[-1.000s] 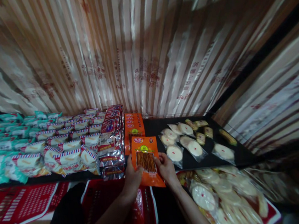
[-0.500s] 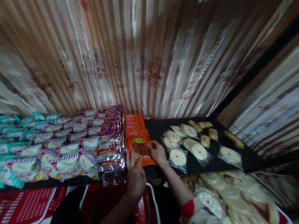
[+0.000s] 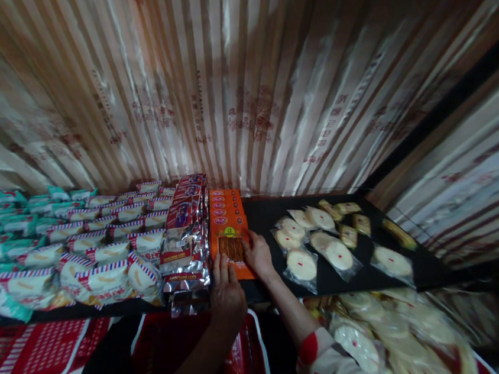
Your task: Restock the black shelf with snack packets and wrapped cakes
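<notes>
- Dim overall, with muted colours and deep shadow in the lower right corner.
- Pale streaks of glare run down the pleated, brownish-pink printed sheet [image 3: 209,54]; broad shadow darkens its upper right.
- Small glints dot the maroon-and-silver foil packets [image 3: 186,241].
- Wide-angle stretching toward the edges smears the mint-green plastic packets [image 3: 8,248].
- The sheet's lettering is soft, probably from slight blur.

Place: probably a shop
Shelf [image 3: 256,213]: black, stocked
Orange packs [image 3: 227,222]: neatly overlapped, labels up, under left hand [image 3: 227,290] and right hand [image 3: 259,255]
Bags [image 3: 109,252]: in rows by kind, left of both
Baskets [image 3: 35,355]: red, shopping type, below both
</notes>
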